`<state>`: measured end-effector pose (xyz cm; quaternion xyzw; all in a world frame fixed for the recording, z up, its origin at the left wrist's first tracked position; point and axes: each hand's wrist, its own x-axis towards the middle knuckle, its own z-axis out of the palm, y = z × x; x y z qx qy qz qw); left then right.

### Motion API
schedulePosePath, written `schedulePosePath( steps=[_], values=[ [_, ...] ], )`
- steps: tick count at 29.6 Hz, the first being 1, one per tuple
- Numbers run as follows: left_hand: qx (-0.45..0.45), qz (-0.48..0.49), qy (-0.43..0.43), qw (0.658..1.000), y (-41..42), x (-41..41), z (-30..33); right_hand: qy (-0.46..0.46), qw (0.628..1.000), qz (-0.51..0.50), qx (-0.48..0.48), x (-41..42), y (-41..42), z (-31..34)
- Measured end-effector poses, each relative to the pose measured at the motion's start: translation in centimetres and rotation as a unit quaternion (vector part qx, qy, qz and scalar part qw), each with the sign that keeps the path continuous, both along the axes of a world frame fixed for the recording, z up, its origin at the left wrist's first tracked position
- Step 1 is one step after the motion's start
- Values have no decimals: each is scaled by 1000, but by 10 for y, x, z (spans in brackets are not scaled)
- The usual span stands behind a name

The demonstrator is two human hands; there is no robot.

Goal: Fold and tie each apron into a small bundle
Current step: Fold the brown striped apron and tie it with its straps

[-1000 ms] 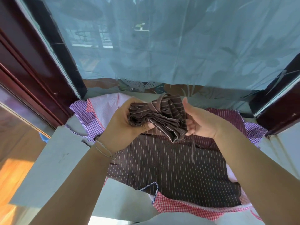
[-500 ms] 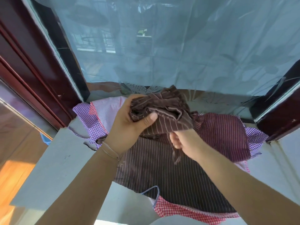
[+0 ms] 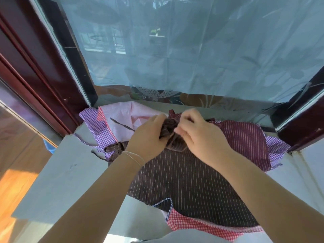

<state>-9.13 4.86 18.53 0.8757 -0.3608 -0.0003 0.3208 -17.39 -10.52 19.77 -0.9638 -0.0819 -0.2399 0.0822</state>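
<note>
A small brown pinstriped apron bundle sits between my two hands, low over the pile of aprons. My left hand grips its left side. My right hand pinches the fabric or a strap at its top; most of the bundle is hidden by my fingers. Beneath lies a flat brown striped apron. A maroon striped apron lies to the right, and a pink one with purple check trim to the left.
The aprons lie on a grey ledge under a window covered with a blue-grey curtain. Dark red frames stand at both sides. A red check apron edge hangs at the front. Loose brown straps lie at the left.
The bundle has come down from chest height onto the pile. My right hand moved from below it, where it held a strap, up to its top.
</note>
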Motion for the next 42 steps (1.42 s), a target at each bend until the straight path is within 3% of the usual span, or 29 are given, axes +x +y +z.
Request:
schedulePosePath(
  steps=[5,9,14,18,22,25,30,34,39,42],
  values=[
    [-32,-100,72,992,0,-1,8,102,993,-60,11,11,-21,0],
    [-104,-68,155,980,-3,1,-3,131,984,-89,77,22,-24,-3],
    [-179,-25,225,957,-11,2,-8,59,988,-114,84,32,-22,-13],
    [-194,-93,290,933,-4,13,-1,-47,986,-81,140,29,-27,-16],
    [-178,-128,331,918,4,27,6,-73,979,-23,188,30,-32,-18],
    [-153,-89,284,942,3,40,0,-85,965,-40,245,32,-32,-18],
    [-70,-110,210,969,2,33,-14,0,904,-211,371,45,-53,-11],
    [-55,-121,-16,991,-3,27,-15,96,889,-273,354,51,-68,-23],
    [-99,-149,33,983,-15,20,-1,102,892,-279,340,52,-59,-31],
    [-127,-156,114,973,-20,17,-1,87,909,-280,298,49,-54,-32]
  ],
)
